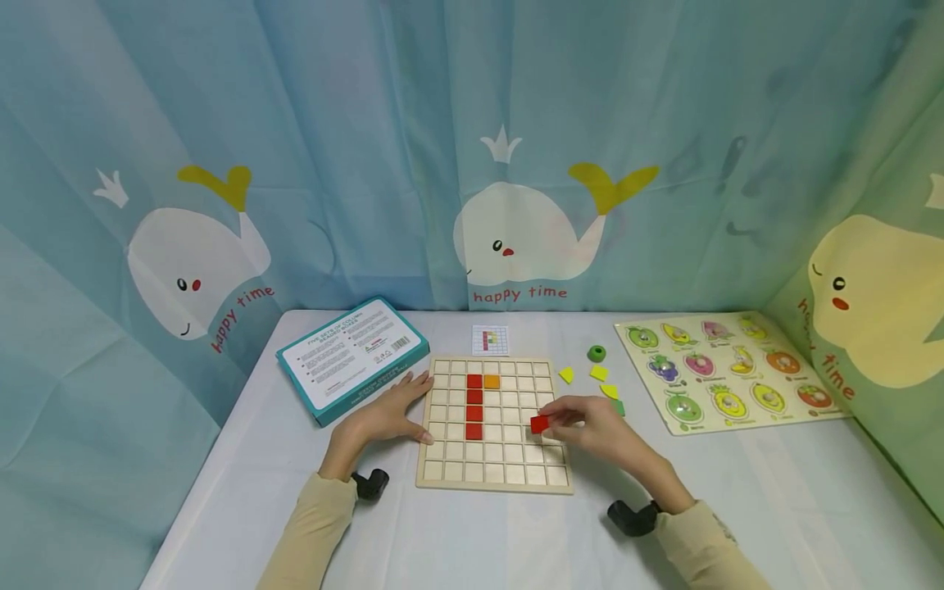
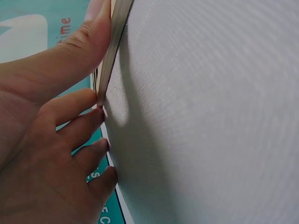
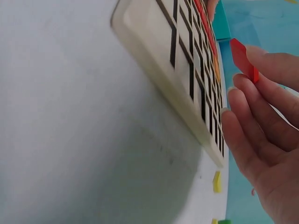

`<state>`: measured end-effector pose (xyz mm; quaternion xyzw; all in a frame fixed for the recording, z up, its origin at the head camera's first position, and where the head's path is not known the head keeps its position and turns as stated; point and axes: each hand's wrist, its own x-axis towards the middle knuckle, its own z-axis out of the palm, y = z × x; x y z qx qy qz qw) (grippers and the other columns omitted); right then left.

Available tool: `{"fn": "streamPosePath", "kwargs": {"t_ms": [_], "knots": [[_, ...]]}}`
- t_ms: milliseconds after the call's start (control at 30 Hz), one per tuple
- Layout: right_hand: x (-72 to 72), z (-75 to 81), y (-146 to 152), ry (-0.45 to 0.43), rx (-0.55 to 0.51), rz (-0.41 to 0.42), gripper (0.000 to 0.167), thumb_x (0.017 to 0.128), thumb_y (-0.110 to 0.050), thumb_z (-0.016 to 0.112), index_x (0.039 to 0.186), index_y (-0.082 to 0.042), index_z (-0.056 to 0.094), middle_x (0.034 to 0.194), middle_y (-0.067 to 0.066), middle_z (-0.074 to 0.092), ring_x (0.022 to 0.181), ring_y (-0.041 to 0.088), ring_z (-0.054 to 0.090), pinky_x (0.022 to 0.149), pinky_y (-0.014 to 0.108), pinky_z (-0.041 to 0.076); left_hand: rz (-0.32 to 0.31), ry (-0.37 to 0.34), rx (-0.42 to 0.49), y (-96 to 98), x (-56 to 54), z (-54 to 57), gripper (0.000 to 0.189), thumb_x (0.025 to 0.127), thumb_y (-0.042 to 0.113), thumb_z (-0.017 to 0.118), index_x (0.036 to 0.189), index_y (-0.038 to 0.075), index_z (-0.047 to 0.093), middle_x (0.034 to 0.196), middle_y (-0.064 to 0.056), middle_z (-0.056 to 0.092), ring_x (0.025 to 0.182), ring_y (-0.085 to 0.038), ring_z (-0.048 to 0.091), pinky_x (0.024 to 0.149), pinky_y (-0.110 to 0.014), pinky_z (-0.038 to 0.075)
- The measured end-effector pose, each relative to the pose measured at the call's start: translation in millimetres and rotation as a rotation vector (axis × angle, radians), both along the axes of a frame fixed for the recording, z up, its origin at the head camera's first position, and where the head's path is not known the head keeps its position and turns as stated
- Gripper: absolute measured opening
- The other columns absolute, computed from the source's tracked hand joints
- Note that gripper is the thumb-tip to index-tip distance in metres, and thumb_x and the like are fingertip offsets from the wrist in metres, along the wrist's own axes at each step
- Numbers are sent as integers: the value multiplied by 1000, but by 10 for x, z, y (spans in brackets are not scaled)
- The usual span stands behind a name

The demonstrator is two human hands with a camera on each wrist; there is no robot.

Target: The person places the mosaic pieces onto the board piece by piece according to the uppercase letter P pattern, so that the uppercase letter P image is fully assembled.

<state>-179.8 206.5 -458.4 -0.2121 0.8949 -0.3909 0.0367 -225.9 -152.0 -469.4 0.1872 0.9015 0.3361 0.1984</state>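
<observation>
A square wooden grid board [image 1: 442,480] lies on the table, with several red tiles [image 1: 474,431] in one column. Beside the topmost red tile sits an orange tile [image 1: 492,382]. My left hand [image 1: 383,411] rests at the board's left edge with fingers spread; in the left wrist view the thumb [image 2: 79,44] lies along that edge. Over the right side of the board, my right hand [image 1: 606,428] pinches a red square tile [image 1: 539,424] between thumb and fingers. The right wrist view shows this red tile [image 3: 242,60] held above the grid.
Behind the board lies a small pattern card [image 1: 490,340]. A teal box [image 1: 354,356] is at the left. Right of the board are yellow pieces [image 1: 599,373], a green ring-like piece [image 1: 596,353] and a fruit puzzle board [image 1: 737,373]. A whale-print curtain [image 1: 369,164] hangs behind.
</observation>
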Motion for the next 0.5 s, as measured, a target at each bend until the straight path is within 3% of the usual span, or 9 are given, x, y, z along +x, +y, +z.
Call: {"fn": "streamPosePath", "kwargs": {"t_ms": [167, 500], "knots": [[4, -13, -115, -48, 7, -15, 21, 88, -10, 78, 109, -6, 77, 94, -2, 74, 83, 12, 66, 74, 25, 56, 3, -5, 5, 3, 14, 9, 102, 78, 21, 89, 161, 4, 32, 171, -12, 23, 160, -37, 8, 128, -57, 15], [-5, 9, -370, -64, -9, 40, 19, 89, -9, 77, 108, -7, 76, 96, -2, 73, 85, 12, 66, 76, 24, 57, 5, -2, 10, -1, 16, 14, 102, 78, 21, 90, 161, 4, 32, 171, -12, 23, 160, -38, 8, 128, -57, 15]]}}
